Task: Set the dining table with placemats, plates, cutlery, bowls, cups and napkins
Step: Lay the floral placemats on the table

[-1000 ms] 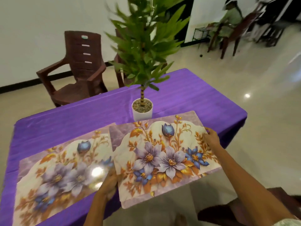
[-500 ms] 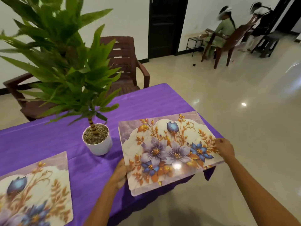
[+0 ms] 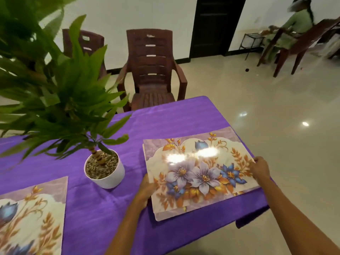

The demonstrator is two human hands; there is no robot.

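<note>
A glossy floral placemat (image 3: 198, 173) lies over the right end of the purple-clothed table (image 3: 165, 122); a second edge shows beneath it, so it may be a stack. My left hand (image 3: 146, 189) pinches its left edge near the front corner. At the opposite side, my right hand (image 3: 260, 169) grips the right edge, fingers curled over it. Another floral placemat (image 3: 35, 218) lies flat at the table's front left.
A potted plant in a white pot (image 3: 108, 173) stands left of the held placemat, its leaves spreading over the table's left half. Two brown plastic chairs (image 3: 152, 70) stand behind the table. A seated person (image 3: 294, 24) is at the far right across the shiny floor.
Both hands have carried the placemat rightward, away from the other mat, and further onto the table's right end. It overhung the front edge before; now it lies mostly on the cloth.
</note>
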